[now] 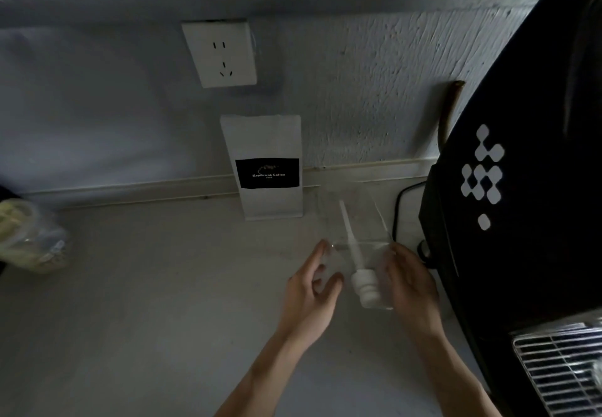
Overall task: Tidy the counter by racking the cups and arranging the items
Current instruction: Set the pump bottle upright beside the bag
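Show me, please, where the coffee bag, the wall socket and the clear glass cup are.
coffee bag (269, 172): head view, on its black label.
wall socket (221, 55): head view, middle of its white faceplate.
clear glass cup (361, 231): head view, on its transparent side wall.

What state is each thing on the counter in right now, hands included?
Clear container: upright on the counter, white pump piece leaning inside it.
Coffee bag: upright against the wall, top folded shut.
Wall socket: nothing plugged in.
Left hand: open, fingers spread at the container's left side.
Right hand: open, curved at its right side; contact unclear.
Plastic jar: at the left edge, blurred.
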`<state>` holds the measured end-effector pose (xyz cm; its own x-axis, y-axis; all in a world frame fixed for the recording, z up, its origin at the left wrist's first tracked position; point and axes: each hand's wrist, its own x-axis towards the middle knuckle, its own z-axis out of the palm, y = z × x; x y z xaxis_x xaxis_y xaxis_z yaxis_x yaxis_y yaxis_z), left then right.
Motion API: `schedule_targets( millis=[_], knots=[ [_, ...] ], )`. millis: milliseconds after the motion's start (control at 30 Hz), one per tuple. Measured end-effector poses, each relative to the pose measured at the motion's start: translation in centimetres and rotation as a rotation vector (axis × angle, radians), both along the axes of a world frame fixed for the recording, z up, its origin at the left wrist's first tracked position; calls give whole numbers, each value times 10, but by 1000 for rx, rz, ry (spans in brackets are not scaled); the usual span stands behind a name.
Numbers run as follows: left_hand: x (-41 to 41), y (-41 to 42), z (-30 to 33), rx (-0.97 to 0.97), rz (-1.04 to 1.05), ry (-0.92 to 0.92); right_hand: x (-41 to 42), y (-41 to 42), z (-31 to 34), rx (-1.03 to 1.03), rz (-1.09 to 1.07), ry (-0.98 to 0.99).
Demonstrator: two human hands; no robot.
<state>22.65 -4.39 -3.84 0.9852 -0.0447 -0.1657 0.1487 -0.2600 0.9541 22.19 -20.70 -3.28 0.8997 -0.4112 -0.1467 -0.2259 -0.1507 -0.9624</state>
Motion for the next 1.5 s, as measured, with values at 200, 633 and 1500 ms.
schedule_targets(
  millis=[200,633,1500],
  knots=[
    [5,-2,13,-47,67,-108,4,2,15,66,29,-92],
    [7,-6,40,-344,225,-305,4,16,41,190,205,-267],
    [88,-21,50,-339,261,-216,91,-1,32,231,126,-378]
  ],
)
